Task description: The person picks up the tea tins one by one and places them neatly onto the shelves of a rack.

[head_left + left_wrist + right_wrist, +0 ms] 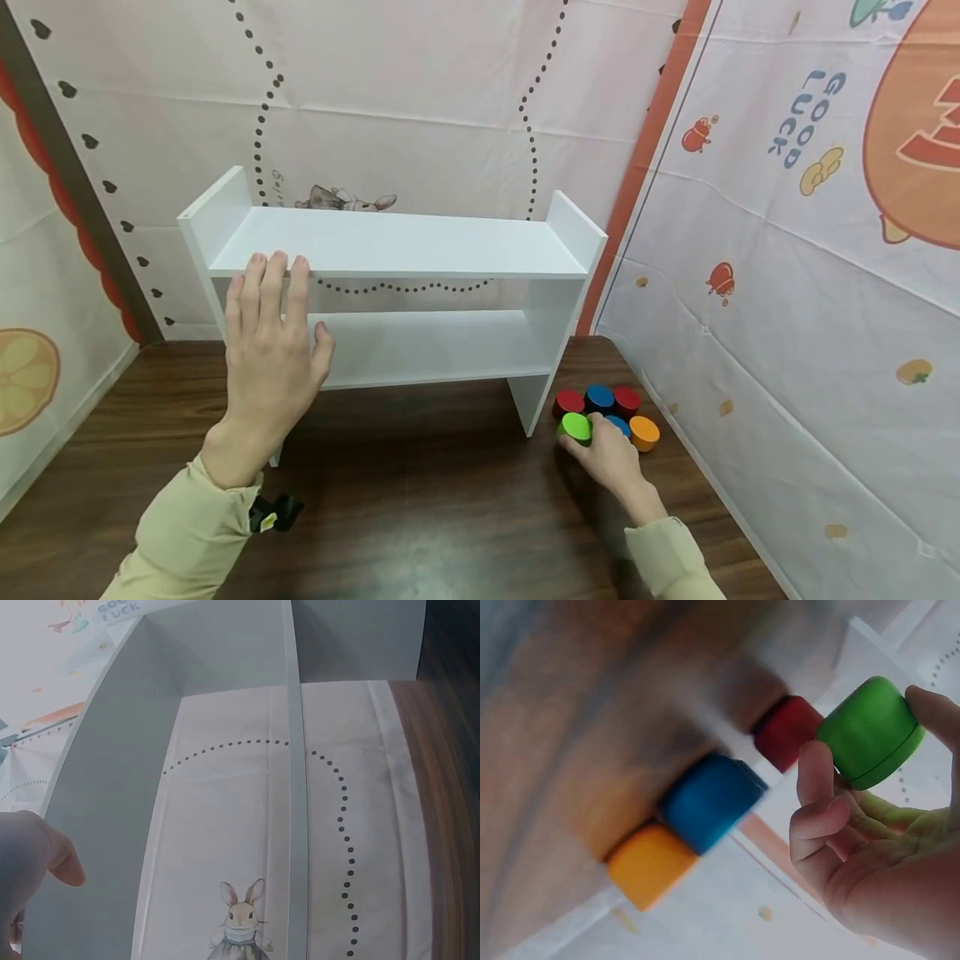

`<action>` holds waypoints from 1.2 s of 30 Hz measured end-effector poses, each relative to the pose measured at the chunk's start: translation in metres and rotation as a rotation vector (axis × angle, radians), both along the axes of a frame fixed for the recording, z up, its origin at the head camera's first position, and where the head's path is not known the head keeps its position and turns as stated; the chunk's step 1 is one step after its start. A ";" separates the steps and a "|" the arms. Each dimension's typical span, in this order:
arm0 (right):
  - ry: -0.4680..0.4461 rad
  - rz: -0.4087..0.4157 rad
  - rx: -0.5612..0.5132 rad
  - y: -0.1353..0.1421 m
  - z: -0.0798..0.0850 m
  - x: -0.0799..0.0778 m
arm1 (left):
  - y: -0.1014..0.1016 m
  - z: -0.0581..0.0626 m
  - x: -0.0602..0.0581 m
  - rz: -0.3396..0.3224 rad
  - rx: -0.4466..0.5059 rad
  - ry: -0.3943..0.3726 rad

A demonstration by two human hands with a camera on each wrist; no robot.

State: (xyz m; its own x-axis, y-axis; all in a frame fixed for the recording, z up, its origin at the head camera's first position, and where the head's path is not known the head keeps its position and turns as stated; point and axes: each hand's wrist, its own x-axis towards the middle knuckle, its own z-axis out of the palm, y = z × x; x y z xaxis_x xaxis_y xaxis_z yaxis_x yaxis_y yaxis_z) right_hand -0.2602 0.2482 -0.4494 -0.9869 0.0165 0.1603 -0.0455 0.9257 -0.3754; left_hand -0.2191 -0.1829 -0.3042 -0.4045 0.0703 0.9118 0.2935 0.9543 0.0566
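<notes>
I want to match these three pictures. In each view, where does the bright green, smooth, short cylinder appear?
Head: the bright green, smooth, short cylinder is right of centre, in the lower half, held by the right hand.
Left wrist: it is not in this picture.
Right wrist: it is in the upper right, between the fingers.
Shared landmark: the white cloth backdrop, with its dark dotted lines, shows in all three.

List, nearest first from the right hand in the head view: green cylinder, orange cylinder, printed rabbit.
1. Green cylinder: pinched in the right hand.
2. Orange cylinder: just to the hand's right.
3. Printed rabbit: leftward, on the back cloth behind the white shelf.
</notes>
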 end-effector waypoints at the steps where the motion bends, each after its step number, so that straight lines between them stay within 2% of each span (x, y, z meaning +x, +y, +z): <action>1: 0.009 0.002 -0.008 -0.001 0.003 0.001 | 0.000 0.000 0.000 0.001 0.000 0.000; 9: 0.066 0.050 -0.067 -0.010 0.031 0.007 | 0.000 0.000 0.000 -0.001 0.022 0.011; 18: 0.163 0.122 -0.030 -0.023 0.067 0.008 | 0.000 -0.001 -0.001 0.002 0.030 0.019; 28: 0.239 0.159 -0.020 -0.031 0.107 0.010 | 0.000 -0.001 -0.003 0.003 0.024 0.027; 36: 0.247 0.241 -0.054 -0.040 0.136 0.012 | -0.001 -0.003 -0.004 0.006 0.026 0.033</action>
